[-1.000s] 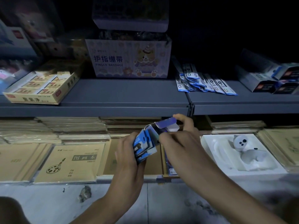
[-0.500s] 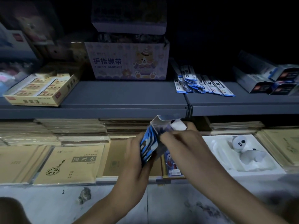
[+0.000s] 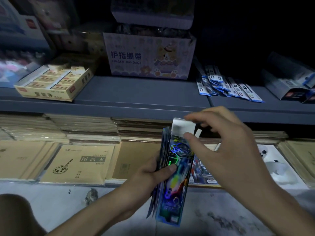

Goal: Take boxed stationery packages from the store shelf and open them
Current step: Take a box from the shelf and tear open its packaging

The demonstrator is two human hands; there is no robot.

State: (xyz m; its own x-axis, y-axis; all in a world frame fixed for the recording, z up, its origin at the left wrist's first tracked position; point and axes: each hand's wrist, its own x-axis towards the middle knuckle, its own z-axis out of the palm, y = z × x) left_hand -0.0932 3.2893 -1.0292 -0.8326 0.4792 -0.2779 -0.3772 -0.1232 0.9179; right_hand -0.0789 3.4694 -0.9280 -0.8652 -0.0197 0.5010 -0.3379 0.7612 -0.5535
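Hands first. The left hand (image 3: 150, 174) comes up from the lower left and grips a tall blue holographic box (image 3: 177, 193). Its thumb is pressed flat on the front face and its fingers are wrapped behind. The box stands upright, off the shelving, in front of the lower tier's front edge. Thin blue-edged pieces lie against its left side in the same grip; what they are cannot be told. The box's top flap (image 3: 182, 127) stands raised, with its white inner side facing the camera.

The right hand (image 3: 228, 150) arches over from the right. Its forefinger is at the flap's upper edge and its thumb at the flap's base, with the remaining fingers loosely spread. Motion blur prevents telling whether it actually pinches the flap.

Writing, left to right:
- On the upper shelf (image 3: 136, 92), a yellow tray (image 3: 56, 84) of small packs carries red logos; the characters are illegible.
- Below it, a kraft sketch book (image 3: 80, 164) reads "图画本" beside a palette drawing.
- The carton (image 3: 150, 60) at centre reads "护指绷带 FINGER BANDAGE" and carries a bear cartoon.
- Print on the box face is too smeared to read.
- Blue-and-white packets (image 3: 226, 86) to the right show the figures "0" and "5".
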